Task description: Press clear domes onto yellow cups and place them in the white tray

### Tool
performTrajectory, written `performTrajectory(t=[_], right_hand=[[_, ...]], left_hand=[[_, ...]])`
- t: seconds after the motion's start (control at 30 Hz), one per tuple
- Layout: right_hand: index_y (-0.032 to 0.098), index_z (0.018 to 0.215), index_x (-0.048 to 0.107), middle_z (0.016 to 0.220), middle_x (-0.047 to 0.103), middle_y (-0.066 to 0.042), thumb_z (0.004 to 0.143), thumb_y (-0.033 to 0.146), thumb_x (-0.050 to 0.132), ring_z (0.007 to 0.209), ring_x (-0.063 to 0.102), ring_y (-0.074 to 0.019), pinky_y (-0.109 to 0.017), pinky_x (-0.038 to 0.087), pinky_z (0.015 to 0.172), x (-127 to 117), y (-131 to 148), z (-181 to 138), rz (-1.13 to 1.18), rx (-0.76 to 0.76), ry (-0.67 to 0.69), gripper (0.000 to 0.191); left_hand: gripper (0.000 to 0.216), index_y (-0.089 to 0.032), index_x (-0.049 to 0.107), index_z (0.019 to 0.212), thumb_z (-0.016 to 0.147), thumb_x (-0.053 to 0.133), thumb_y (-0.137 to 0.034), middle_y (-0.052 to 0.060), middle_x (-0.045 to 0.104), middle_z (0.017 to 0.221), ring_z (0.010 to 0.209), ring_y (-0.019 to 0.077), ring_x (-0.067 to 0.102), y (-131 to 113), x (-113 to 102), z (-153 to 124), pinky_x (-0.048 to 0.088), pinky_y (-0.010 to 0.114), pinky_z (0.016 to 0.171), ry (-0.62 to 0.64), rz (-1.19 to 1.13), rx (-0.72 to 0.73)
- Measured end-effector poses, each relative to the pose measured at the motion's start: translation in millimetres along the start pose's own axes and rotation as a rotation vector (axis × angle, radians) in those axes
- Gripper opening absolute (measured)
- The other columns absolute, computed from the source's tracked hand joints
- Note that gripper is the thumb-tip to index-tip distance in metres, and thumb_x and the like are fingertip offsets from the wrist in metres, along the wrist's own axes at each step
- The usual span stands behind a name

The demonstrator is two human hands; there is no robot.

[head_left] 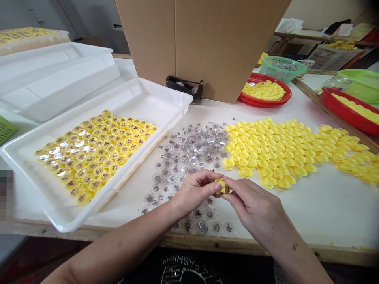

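Note:
My left hand and my right hand meet above the near table edge, both pinched on one small yellow cap held between the fingertips. Under and behind the hands lies a spread of clear domed pieces with small dark figures inside. To the right, a big pile of loose yellow caps covers the table. A white tray at the left holds rows of joined yellow-and-clear pieces.
A tall cardboard box stands at the back with a black tape dispenser at its foot. Red trays of yellow caps and green baskets sit at the back right. Stacked white trays lie at the far left.

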State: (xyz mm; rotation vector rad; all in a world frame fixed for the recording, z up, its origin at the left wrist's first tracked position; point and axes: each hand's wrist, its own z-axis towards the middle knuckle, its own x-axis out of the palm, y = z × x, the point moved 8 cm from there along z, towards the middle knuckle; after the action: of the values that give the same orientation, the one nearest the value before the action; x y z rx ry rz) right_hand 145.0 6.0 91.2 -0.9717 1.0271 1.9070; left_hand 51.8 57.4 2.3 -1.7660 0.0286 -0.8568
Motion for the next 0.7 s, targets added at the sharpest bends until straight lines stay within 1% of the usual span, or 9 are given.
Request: performTrajectory(t=[0.07,0.17,0.27,0.33,0.37,0.47,0.53,0.6,0.7], right_hand=[[0.018,0.109,0.058,0.083,0.065,-0.005,0.089,0.018,0.052,0.072,0.063,-0.0164,-0.029,0.050,0.064,2,0,-1,-0.018,0.003,-0.012,0.021],[0.019,0.102,0.059,0.080,0.064,-0.003,0.089,0.019,0.052,0.068,0.062,-0.0156,-0.028,0.049,0.062,6,-3,-4,-0.037,0.058,-0.070,0.015],[0.021,0.093,0.059,0.076,0.063,-0.001,0.088,0.021,0.053,0.066,0.061,-0.0139,-0.026,0.049,0.061,11,-7,-9,0.023,0.125,-0.122,0.007],[0.022,0.094,0.059,0.076,0.062,0.001,0.087,0.024,0.057,0.065,0.061,-0.0127,-0.025,0.050,0.061,15,-15,-13,0.126,0.208,-0.136,0.008],[0.023,0.098,0.059,0.078,0.062,0.001,0.085,0.026,0.060,0.065,0.060,-0.0124,-0.025,0.051,0.061,16,-22,-15,0.189,0.263,-0.143,0.014],[0.025,0.111,0.057,0.092,0.062,-0.002,0.082,0.031,0.064,0.074,0.061,-0.0142,-0.027,0.053,0.066,24,-38,-19,0.415,0.365,-0.093,0.030],[0.026,0.113,0.057,0.103,0.061,-0.004,0.085,0.031,0.060,0.087,0.062,-0.0166,-0.030,0.054,0.075,33,-43,-19,0.581,0.368,-0.013,0.028],[0.027,0.110,0.059,0.106,0.061,-0.003,0.087,0.029,0.057,0.094,0.061,-0.0174,-0.032,0.053,0.081,40,-45,-21,0.710,0.373,0.039,0.023],[0.028,0.106,0.059,0.100,0.063,-0.001,0.087,0.026,0.059,0.090,0.062,-0.0157,-0.030,0.052,0.081,43,-47,-24,0.773,0.393,-0.007,0.019]], left_hand=[[0.030,-0.016,0.069,0.101,0.076,0.071,-0.031,0.005,0.068,0.083,0.071,0.0114,0.062,0,1,-1,0.051,0.026,0.071,-0.001,0.080,-0.004],[0.042,-0.019,0.063,0.115,0.075,0.071,-0.029,0.005,0.068,0.093,0.083,0.0140,0.063,1,7,-2,0.050,0.028,0.080,0.072,0.103,0.006],[0.042,-0.020,0.063,0.115,0.074,0.071,-0.028,0.006,0.065,0.098,0.089,0.0167,0.061,-5,8,-3,0.050,0.031,0.082,0.064,0.284,0.105],[0.036,-0.019,0.065,0.111,0.077,0.068,-0.029,0.007,0.063,0.098,0.089,0.0180,0.060,-13,5,-5,0.051,0.033,0.080,0.000,0.510,0.206],[0.034,-0.018,0.065,0.110,0.078,0.067,-0.029,0.008,0.063,0.097,0.088,0.0184,0.060,-17,5,-6,0.051,0.033,0.079,-0.023,0.606,0.245],[0.028,-0.016,0.063,0.105,0.079,0.065,-0.026,0.007,0.065,0.092,0.082,0.0175,0.060,-24,6,-8,0.052,0.032,0.073,-0.054,0.756,0.298],[0.026,-0.016,0.061,0.103,0.079,0.065,-0.026,0.007,0.066,0.091,0.080,0.0170,0.061,-28,8,-10,0.052,0.031,0.071,-0.057,0.812,0.331],[0.025,-0.016,0.060,0.103,0.081,0.064,-0.026,0.006,0.066,0.091,0.081,0.0171,0.061,-34,12,-12,0.051,0.031,0.071,-0.052,0.897,0.404],[0.021,-0.015,0.059,0.103,0.084,0.059,-0.025,0.007,0.066,0.091,0.083,0.0174,0.061,-41,20,-16,0.050,0.031,0.073,-0.009,1.025,0.517]])
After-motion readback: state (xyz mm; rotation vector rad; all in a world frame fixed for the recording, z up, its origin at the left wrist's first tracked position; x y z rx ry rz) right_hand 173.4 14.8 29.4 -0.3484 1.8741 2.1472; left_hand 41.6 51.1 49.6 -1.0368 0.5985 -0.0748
